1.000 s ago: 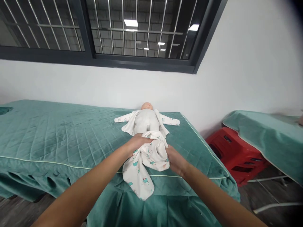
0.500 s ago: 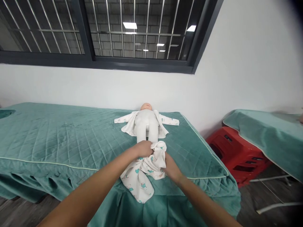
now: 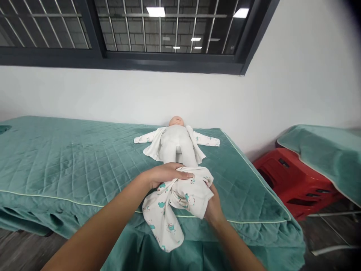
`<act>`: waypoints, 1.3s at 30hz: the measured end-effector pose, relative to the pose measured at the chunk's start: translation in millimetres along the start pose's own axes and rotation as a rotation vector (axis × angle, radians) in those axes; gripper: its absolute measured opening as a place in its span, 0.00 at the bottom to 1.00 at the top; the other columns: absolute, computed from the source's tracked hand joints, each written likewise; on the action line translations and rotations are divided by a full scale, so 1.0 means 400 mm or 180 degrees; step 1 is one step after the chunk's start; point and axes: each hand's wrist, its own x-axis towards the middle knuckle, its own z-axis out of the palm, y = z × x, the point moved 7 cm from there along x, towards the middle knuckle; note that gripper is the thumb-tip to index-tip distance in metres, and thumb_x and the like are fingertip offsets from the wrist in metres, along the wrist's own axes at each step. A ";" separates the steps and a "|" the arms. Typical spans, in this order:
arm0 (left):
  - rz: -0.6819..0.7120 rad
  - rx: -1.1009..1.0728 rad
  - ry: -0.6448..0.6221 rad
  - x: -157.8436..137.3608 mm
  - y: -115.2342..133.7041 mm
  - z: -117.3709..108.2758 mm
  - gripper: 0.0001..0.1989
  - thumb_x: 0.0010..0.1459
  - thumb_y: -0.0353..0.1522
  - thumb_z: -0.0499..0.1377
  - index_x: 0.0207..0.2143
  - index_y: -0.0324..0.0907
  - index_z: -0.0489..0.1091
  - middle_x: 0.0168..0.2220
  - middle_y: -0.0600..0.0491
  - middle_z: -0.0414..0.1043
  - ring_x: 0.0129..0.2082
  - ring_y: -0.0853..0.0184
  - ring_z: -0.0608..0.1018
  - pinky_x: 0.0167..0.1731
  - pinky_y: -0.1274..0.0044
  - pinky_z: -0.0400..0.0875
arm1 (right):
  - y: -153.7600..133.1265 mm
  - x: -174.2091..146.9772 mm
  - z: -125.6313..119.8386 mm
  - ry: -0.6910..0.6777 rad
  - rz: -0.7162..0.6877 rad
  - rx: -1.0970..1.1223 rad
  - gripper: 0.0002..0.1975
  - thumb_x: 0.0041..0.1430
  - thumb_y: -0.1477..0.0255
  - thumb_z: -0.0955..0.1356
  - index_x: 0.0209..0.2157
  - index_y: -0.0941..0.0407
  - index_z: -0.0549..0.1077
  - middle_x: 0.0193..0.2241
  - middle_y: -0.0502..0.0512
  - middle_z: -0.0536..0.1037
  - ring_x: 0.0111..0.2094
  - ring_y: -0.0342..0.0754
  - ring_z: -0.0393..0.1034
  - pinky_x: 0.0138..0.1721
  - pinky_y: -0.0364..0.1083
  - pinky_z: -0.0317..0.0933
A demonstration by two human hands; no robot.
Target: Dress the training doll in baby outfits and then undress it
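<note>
hands (image 3: 167, 173) grip the patterned garment (image 3: 193, 195) between them, at the legs (image 3: 188, 155) of the doll (image 3: 177, 136)

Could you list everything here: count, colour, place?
doll: 1, mostly white, on bed cover
open top: 1, printed white, on doll
trousers: 1, printed white, between hands
bed cover: 1, green, beneath doll
second cover: 1, green, right
plastic stool: count unclear, red, right
window: 1, dark-framed, top
bars: several, silver, across window
wall: 1, white, behind
floor: 1, dark, bottom corners
tubes: 2+, white, lower right
left hand: 1, bare, holding trousers
right hand: 1, bare, holding trousers
</note>
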 end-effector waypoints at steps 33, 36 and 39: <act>0.1213 0.1671 0.1727 0.166 0.190 -0.144 0.14 0.56 0.42 0.60 0.35 0.39 0.72 0.35 0.54 0.74 0.35 0.64 0.73 0.35 0.76 0.63 | -0.058 0.374 0.013 0.0043 -0.0887 -0.1798 0.16 0.63 0.62 0.63 0.46 0.57 0.73 0.45 0.58 0.78 0.45 0.55 0.70 0.51 0.51 0.60; 0.1275 0.1867 0.1908 0.183 0.197 -0.160 0.10 0.57 0.38 0.58 0.35 0.40 0.72 0.34 0.54 0.75 0.36 0.64 0.74 0.36 0.76 0.64 | -0.057 0.398 0.022 0.0113 -0.0910 -0.1924 0.17 0.63 0.62 0.62 0.45 0.57 0.73 0.43 0.58 0.79 0.44 0.55 0.70 0.49 0.51 0.60; 0.1380 0.1987 0.2108 0.184 0.194 -0.186 0.09 0.57 0.36 0.57 0.35 0.41 0.73 0.34 0.54 0.76 0.37 0.63 0.75 0.38 0.75 0.64 | -0.048 0.410 0.022 0.0118 -0.0814 -0.1992 0.18 0.62 0.61 0.63 0.46 0.57 0.73 0.42 0.58 0.79 0.43 0.54 0.70 0.47 0.50 0.60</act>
